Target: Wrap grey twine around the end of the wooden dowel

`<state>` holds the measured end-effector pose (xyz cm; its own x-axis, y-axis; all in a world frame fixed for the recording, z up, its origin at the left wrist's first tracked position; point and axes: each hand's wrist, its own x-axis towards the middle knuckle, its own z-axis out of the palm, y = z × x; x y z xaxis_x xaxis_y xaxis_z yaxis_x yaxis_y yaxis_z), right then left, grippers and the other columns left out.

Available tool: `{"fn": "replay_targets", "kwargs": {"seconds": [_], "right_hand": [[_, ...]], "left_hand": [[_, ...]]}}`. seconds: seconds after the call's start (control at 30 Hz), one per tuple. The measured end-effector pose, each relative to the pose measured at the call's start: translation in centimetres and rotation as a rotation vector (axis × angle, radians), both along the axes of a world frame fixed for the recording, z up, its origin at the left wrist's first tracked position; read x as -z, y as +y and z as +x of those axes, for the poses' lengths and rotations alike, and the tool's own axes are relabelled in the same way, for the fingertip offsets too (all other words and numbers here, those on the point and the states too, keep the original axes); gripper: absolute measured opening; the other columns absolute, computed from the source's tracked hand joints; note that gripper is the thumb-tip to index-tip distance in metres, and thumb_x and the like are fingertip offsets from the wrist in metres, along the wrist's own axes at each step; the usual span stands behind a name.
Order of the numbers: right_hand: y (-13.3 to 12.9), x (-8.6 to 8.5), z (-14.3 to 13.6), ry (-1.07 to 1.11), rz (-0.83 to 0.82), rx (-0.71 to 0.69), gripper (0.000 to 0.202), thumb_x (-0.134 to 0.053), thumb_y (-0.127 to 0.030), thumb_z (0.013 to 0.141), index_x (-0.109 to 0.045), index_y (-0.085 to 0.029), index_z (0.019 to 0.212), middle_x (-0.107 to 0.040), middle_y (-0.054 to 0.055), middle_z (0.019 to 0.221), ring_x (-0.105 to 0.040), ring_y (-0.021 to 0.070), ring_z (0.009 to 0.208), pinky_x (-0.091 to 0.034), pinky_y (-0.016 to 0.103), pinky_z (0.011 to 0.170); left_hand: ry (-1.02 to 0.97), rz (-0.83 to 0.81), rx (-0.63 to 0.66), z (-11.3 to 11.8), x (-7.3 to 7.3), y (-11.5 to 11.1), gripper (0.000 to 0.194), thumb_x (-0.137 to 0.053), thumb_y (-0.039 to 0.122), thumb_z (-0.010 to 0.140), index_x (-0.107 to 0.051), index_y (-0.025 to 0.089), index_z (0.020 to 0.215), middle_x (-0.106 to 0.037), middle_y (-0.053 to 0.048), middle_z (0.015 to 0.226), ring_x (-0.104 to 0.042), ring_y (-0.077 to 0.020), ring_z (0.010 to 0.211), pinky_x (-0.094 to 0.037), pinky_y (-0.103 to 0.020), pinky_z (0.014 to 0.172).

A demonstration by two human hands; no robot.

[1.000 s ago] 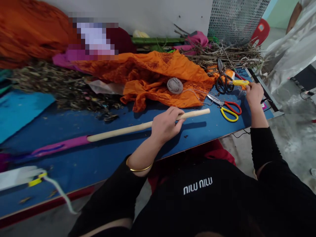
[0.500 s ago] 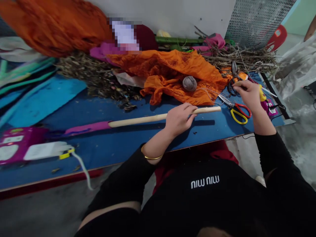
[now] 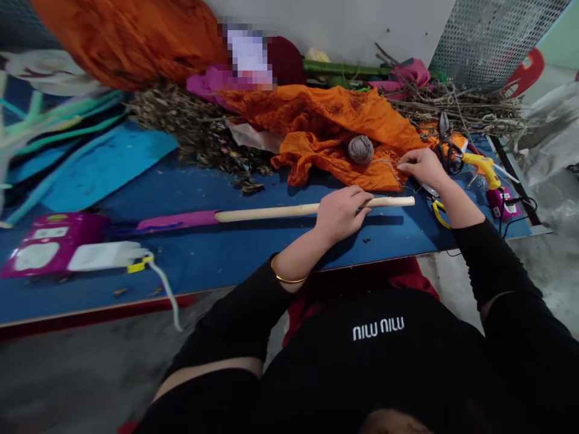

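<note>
My left hand point(image 3: 341, 211) is closed around a pale wooden stick point(image 3: 266, 212), held level just above the blue table. Pink wrapping point(image 3: 185, 220) covers the stick's left part. At the orange cloth's edge, my right hand point(image 3: 425, 167) has its thumb and fingers pinched on loose grey yarn. That strand runs from a ball of grey yarn point(image 3: 360, 149) resting on the orange cloth point(image 3: 335, 114). Scissors point(image 3: 439, 214) with a yellow handle lie partly hidden under my right hand and wrist. Behind them are dark-handled snips point(image 3: 446, 135).
A yellow glue gun point(image 3: 482, 166) lies right, by a purple power box point(image 3: 502, 205). Another purple box point(image 3: 54, 247) with a white plug and cord stands left. Dry plant matter point(image 3: 199, 138) and twigs point(image 3: 470, 111) line the back. The table's front edge runs close to my body.
My right hand has moved left, from beside the snips to the loose yarn, and now covers part of the scissors. My left hand keeps its hold on the stick. The view has shifted slightly.
</note>
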<state>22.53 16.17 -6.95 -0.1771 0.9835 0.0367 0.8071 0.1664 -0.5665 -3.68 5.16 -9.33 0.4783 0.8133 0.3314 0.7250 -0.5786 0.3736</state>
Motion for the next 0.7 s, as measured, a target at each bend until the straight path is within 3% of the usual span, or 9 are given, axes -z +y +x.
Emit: {"fn": "replay_targets", "kwargs": {"seconds": [0.1,0.23,0.4,0.53,0.63,0.7], "right_hand": [[-0.3,0.3,-0.8,-0.071,-0.033,0.034,0.022,-0.075,-0.038,0.078,-0.081,-0.018,0.081,-0.076,0.005,0.077,-0.065,0.0206,0.076,-0.048,0.032,0.072],[0.1,0.8,-1.9,-0.121,-0.019,0.060,0.009,-0.075,-0.027,0.075,-0.077,-0.018,0.077,-0.075,0.006,0.078,-0.065,0.0219,0.079,-0.050,0.035,0.077],[-0.1,1.0,-1.1,0.208,0.068,0.033,0.004,-0.065,-0.020,0.082,-0.067,-0.019,0.078,-0.070,0.003,0.079,-0.064,0.0184,0.079,-0.054,0.035,0.083],[-2.1,0.7,0.5,0.484,0.141,0.061,0.011,-0.062,-0.030,0.092,-0.060,-0.023,0.084,-0.061,-0.001,0.079,-0.062,0.0156,0.081,-0.057,0.035,0.084],[-4.2,0.2,1.3,0.623,0.062,0.082,0.016,-0.065,-0.040,0.092,-0.059,-0.025,0.088,-0.057,-0.002,0.076,-0.061,0.0146,0.076,-0.060,0.033,0.075],[-5.2,-0.1,1.5,0.672,-0.014,0.113,0.015,-0.068,-0.038,0.089,-0.059,-0.026,0.087,-0.055,-0.003,0.073,-0.058,0.0134,0.067,-0.059,0.032,0.064]], "left_hand": [[0.006,-0.019,0.000,0.0,0.3,0.1,0.024,-0.068,0.028,0.093,-0.078,0.019,0.112,-0.078,-0.009,0.108,-0.072,-0.0265,0.101,-0.053,-0.035,0.081],[0.018,-0.043,-0.007,0.0,0.6,0.2,0.023,-0.069,0.030,0.093,-0.080,0.020,0.110,-0.078,-0.009,0.108,-0.072,-0.0268,0.101,-0.053,-0.036,0.082],[0.006,-0.081,-0.030,0.1,0.2,0.0,0.024,-0.070,0.027,0.090,-0.079,0.019,0.111,-0.078,-0.009,0.110,-0.071,-0.0269,0.104,-0.053,-0.037,0.085],[0.004,-0.101,-0.051,0.2,-0.3,-0.3,0.024,-0.069,0.025,0.089,-0.076,0.017,0.110,-0.076,-0.010,0.111,-0.070,-0.0273,0.106,-0.053,-0.037,0.087],[0.016,-0.115,-0.055,0.3,-0.5,-0.5,0.023,-0.067,0.025,0.090,-0.074,0.017,0.110,-0.075,-0.009,0.113,-0.070,-0.0268,0.105,-0.053,-0.036,0.083],[0.034,-0.131,-0.051,0.3,-0.5,-0.5,0.023,-0.065,0.025,0.090,-0.073,0.018,0.111,-0.075,-0.009,0.115,-0.071,-0.0263,0.102,-0.052,-0.035,0.078]]}}
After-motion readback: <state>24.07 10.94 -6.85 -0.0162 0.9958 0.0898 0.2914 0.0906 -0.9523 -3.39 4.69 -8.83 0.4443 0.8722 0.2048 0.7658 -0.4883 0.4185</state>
